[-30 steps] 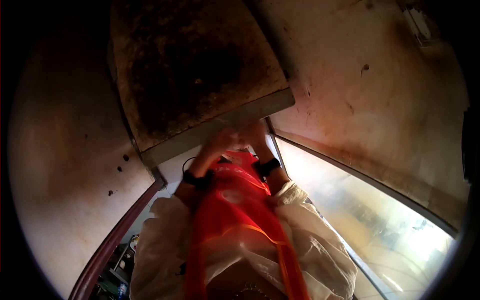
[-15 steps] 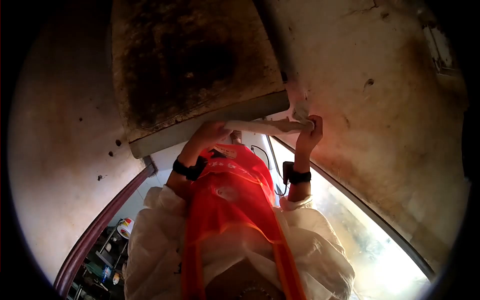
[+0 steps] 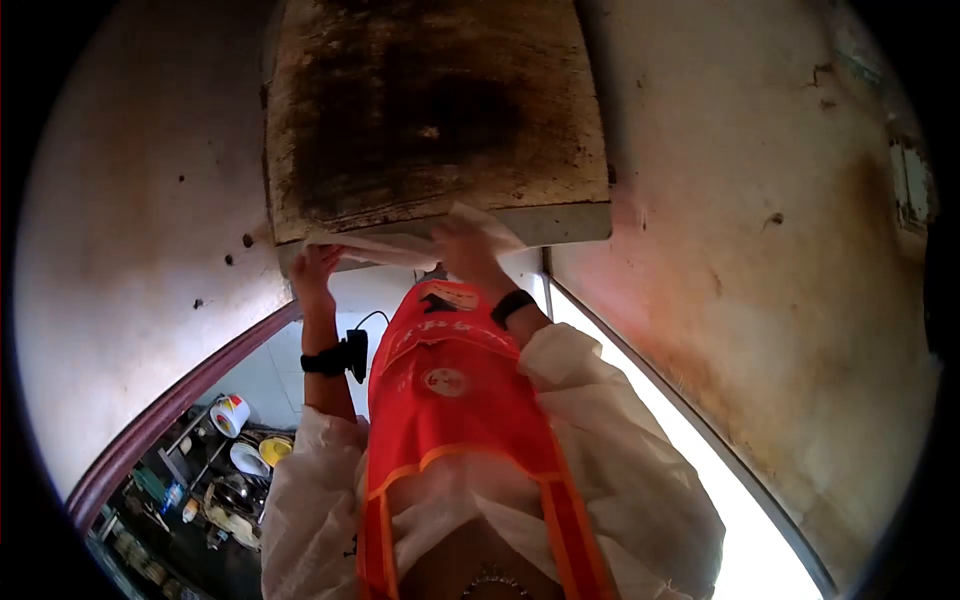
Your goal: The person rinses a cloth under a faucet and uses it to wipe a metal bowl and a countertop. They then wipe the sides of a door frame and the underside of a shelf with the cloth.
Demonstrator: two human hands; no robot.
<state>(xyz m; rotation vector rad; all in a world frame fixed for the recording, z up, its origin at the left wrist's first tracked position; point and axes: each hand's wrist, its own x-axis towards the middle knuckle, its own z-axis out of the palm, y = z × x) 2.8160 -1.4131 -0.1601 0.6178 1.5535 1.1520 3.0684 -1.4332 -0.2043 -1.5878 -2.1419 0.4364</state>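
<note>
A thin, whitish, cloth-like strip (image 3: 385, 246) stretches between my two hands along the near edge of a worn, dark-stained board (image 3: 440, 180). At its left end, my left hand (image 3: 317, 270) is closed on it, with the fingers curled. My right hand (image 3: 468, 252) grips it farther right, near the middle of the board's edge. A loose part of the strip fans out past that hand, over the grey edge. Both wrists wear black straps, and a small dark device sits on the left one. I wear a red apron (image 3: 450, 360) over pale, loose sleeves.
Stained, tan wall-like surfaces (image 3: 720, 230) flank the board on both sides. Below left runs a dark red rail (image 3: 190, 400). Behind it, a cluttered area holds a white bucket (image 3: 229, 415), a yellow bowl (image 3: 274, 450) and other wares. Bright light enters at lower right.
Both hands have moved left with the strip, and my left hand is now near the board's left corner. The strip looked rolled and narrow before; now part is spread. The view has shifted.
</note>
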